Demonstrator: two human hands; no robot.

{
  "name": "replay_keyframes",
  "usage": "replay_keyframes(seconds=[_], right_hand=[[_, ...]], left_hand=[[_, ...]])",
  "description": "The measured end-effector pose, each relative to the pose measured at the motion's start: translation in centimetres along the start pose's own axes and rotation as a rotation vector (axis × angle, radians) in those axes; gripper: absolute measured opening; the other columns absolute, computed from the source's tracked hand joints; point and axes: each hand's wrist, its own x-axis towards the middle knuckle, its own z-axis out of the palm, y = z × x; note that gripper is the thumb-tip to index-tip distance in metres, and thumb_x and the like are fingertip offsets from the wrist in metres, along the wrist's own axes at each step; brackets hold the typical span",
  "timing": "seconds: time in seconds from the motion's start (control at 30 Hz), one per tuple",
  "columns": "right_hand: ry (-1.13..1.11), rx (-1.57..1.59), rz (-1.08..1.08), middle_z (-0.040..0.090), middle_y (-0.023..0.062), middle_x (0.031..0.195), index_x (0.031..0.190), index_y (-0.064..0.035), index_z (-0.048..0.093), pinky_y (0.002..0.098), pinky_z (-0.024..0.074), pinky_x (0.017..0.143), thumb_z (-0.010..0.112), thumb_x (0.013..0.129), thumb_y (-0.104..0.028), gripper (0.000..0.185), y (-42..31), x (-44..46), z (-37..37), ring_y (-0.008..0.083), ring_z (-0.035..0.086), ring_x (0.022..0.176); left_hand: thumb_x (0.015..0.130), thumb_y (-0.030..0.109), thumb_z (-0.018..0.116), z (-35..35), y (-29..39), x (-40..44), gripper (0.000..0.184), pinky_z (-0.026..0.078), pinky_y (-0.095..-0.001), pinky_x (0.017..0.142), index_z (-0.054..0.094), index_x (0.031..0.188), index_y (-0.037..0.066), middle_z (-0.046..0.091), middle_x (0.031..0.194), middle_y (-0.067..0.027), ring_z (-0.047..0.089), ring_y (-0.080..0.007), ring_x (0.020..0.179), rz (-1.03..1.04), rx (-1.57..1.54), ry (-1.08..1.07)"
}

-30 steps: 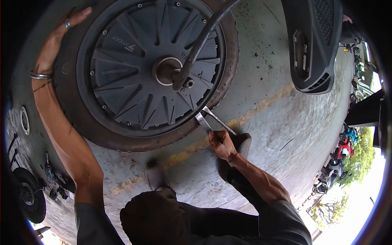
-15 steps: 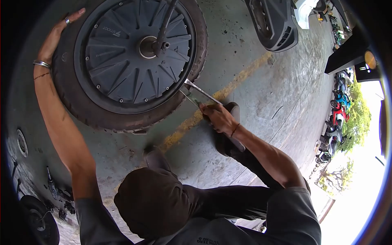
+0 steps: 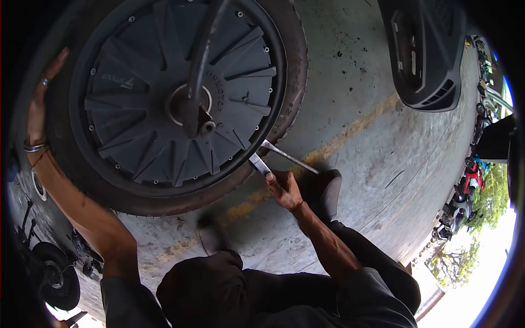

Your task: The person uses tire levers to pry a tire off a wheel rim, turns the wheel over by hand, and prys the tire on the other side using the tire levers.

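A large tyre (image 3: 298, 90) on a wheel with a dark hub motor (image 3: 134, 112) fills the upper left. My left hand (image 3: 46, 82) lies along the tyre's left side, its fingers stretched out. My right hand (image 3: 285, 191) is closed around a flat metal tyre lever (image 3: 260, 163), whose far end meets the gap between rim and tyre. Just to the right, a second tyre lever (image 3: 292, 157) has its tip at the rim edge and its other end by my shoe (image 3: 330, 191). A bent dark bar (image 3: 202, 57) rises in front of the hub and hides part of it.
A black plastic vehicle part (image 3: 426, 60) stands at the upper right. Yellow paint (image 3: 355, 128) crosses the grey floor. A small wheel (image 3: 54, 276) and assorted parts lie at the lower left. Parked motorbikes (image 3: 470, 180) line the far right.
My right hand has let go of the longer lever, which stays at the rim, and now pushes the other lever's tip into the rim edge. My left hand remains on the tyre; the view has shifted.
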Motion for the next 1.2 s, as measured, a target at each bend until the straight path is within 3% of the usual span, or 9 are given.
replay_keyframes(seconds=[0.17,0.33,0.57,0.73,0.87,0.93,1.03,1.17,1.2], right_hand=[[-0.019,0.005,0.055,0.040,0.0004,0.056,0.068,-0.0002,0.050,0.0318,0.0331,0.052,0.051,0.096,-0.046,0.054,-0.6,0.1,-0.6,0.0092,0.039,0.059],[0.003,-0.216,0.341,0.046,0.0054,0.058,0.074,0.0022,0.054,0.0332,0.0355,0.055,0.053,0.096,-0.026,0.036,-6.6,-1.8,-1.5,0.0118,0.039,0.059],[-0.003,-0.306,0.504,0.047,0.0053,0.056,0.071,0.0004,0.053,0.0352,0.0362,0.056,0.051,0.096,-0.031,0.041,-10.7,-2.2,-0.9,0.0129,0.040,0.058],[-0.024,-0.248,0.632,0.037,-0.0010,0.048,0.062,-0.0096,0.043,0.0270,0.0259,0.031,0.044,0.101,-0.041,0.051,-13.3,-2.2,-0.2,0.0088,0.035,0.036],[0.028,-0.271,0.736,0.037,-0.0011,0.049,0.062,-0.0093,0.042,0.0270,0.0258,0.031,0.044,0.101,-0.045,0.052,-15.3,-2.6,0.3,0.0088,0.034,0.036],[0.020,-0.270,0.715,0.037,-0.0011,0.050,0.063,-0.0091,0.042,0.0271,0.0266,0.032,0.045,0.100,-0.047,0.053,-15.4,-2.4,-0.1,0.0090,0.035,0.036],[-0.017,0.011,0.554,0.037,-0.0016,0.052,0.066,-0.0097,0.041,0.0271,0.0268,0.034,0.046,0.099,-0.050,0.052,-11.2,-3.3,-0.1,0.0089,0.035,0.038],[-0.143,0.376,0.535,0.044,-0.0016,0.060,0.069,-0.0114,0.045,0.0262,0.0327,0.041,0.047,0.096,-0.057,0.053,-6.6,-4.2,-0.1,0.0074,0.042,0.048],[-0.147,0.293,0.532,0.045,-0.0010,0.061,0.070,-0.0106,0.045,0.0264,0.0333,0.043,0.047,0.096,-0.056,0.052,-6.8,-4.2,-0.7,0.0079,0.042,0.049]], left_hand=[[0.100,0.034,0.027,-0.3,0.1,-1.4,0.053,0.016,-0.0361,0.120,0.053,0.134,0.003,0.053,0.139,-0.0077,0.044,-0.0211,0.134,-0.014,-0.015,0.029],[0.100,0.034,0.027,0.3,0.3,-1.8,0.053,0.016,-0.0362,0.120,0.054,0.134,0.003,0.053,0.139,-0.0076,0.044,-0.0211,0.134,-0.029,-0.061,0.035],[0.100,0.034,0.027,-0.1,0.3,0.1,0.053,0.016,-0.0363,0.120,0.054,0.133,0.003,0.054,0.138,-0.0075,0.044,-0.0211,0.134,-0.034,-0.135,-0.014],[0.100,0.035,0.029,1.1,2.9,-0.3,0.052,0.018,-0.0364,0.119,0.055,0.132,0.004,0.056,0.137,-0.0073,0.044,-0.0211,0.134,-0.097,-0.081,0.067],[0.092,0.048,0.047,0.2,3.1,0.0,0.054,0.019,-0.0353,0.117,0.064,0.125,0.009,0.055,0.137,-0.0084,0.040,-0.0263,0.136,-0.073,-0.268,0.028],[0.094,0.045,0.044,0.4,3.4,-0.6,0.052,0.018,-0.0350,0.117,0.063,0.126,0.009,0.056,0.137,-0.0086,0.042,-0.0261,0.135,-0.088,-0.195,0.097],[0.096,0.039,0.038,0.6,3.0,-0.3,0.050,0.017,-0.0351,0.118,0.060,0.129,0.008,0.056,0.136,-0.0084,0.044,-0.0244,0.134,-0.033,-0.185,0.058],[0.098,0.030,0.030,0.5,3.2,-0.8,0.049,0.015,-0.0355,0.120,0.057,0.131,0.007,0.056,0.137,-0.0073,0.045,-0.0213,0.134,-0.041,-0.147,0.059],[0.098,0.030,0.030,0.4,3.2,-0.9,0.049,0.015,-0.0354,0.120,0.057,0.131,0.007,0.056,0.137,-0.0072,0.044,-0.0211,0.134,-0.033,-0.126,0.064]])
